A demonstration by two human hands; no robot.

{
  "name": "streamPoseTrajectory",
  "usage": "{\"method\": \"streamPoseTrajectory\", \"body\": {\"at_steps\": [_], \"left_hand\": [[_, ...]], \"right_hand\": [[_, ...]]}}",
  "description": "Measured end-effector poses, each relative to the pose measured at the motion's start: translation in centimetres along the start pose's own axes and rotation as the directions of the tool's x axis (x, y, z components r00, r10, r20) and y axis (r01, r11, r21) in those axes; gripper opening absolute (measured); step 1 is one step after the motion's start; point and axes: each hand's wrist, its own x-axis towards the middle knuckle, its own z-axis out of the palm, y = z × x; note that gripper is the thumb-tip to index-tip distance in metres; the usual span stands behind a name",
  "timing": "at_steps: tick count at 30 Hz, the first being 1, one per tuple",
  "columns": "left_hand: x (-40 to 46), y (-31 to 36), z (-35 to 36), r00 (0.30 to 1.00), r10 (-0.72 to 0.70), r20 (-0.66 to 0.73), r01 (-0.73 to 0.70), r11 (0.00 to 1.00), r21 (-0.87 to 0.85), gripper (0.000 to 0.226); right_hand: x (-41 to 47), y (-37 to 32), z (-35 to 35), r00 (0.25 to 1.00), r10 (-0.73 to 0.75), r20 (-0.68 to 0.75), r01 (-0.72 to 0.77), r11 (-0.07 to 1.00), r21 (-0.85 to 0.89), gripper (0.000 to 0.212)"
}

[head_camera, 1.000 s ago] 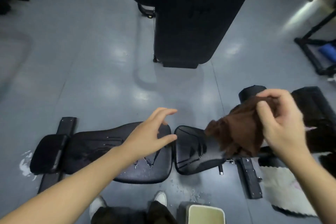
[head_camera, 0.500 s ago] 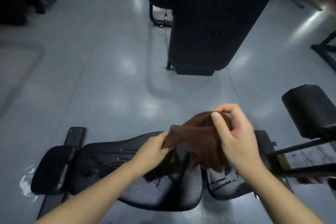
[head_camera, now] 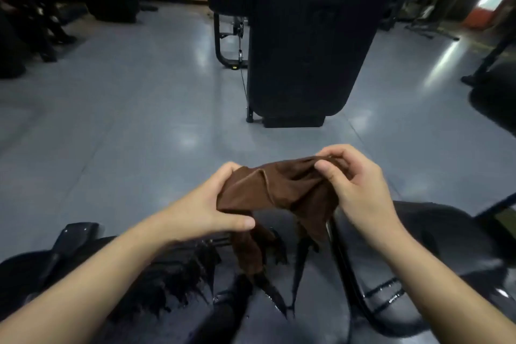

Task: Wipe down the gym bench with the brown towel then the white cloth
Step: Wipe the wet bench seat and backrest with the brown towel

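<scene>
I hold the brown towel [head_camera: 279, 190] stretched between both hands above the black gym bench [head_camera: 391, 282]. My left hand [head_camera: 206, 209] grips the towel's left end, thumb pressed underneath. My right hand [head_camera: 354, 184] pinches its right end with curled fingers. A loose corner of the towel hangs down toward the wet, shiny bench pad, where water streaks show. The white cloth is not in view.
A tall black weight machine [head_camera: 307, 36] stands on the grey floor straight ahead. The bench's black foot bracket [head_camera: 72, 237] sticks out at the left. Dark equipment lines the far left, and a black stand [head_camera: 488, 64] is at the right.
My left hand reached across and took the towel's left end; both hands rose and spread the towel. The camera has moved closer over the bench.
</scene>
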Motion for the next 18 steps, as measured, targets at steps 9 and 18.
{"method": "streamPoseTrajectory", "body": {"at_steps": [9,18], "left_hand": [[-4.8,1.8,7.7,0.911,0.224,-0.345,-0.155,0.964,0.217,0.012],[-12.0,8.9,14.2,0.908,0.293,-0.300,-0.198,0.930,0.309,0.026]], "right_hand": [[-12.0,-1.3,-4.1,0.985,-0.170,0.008,0.169,0.968,-0.185,0.020],[-21.7,-5.6,-11.1,0.988,-0.102,-0.119,0.082,0.983,-0.162,0.019]]}}
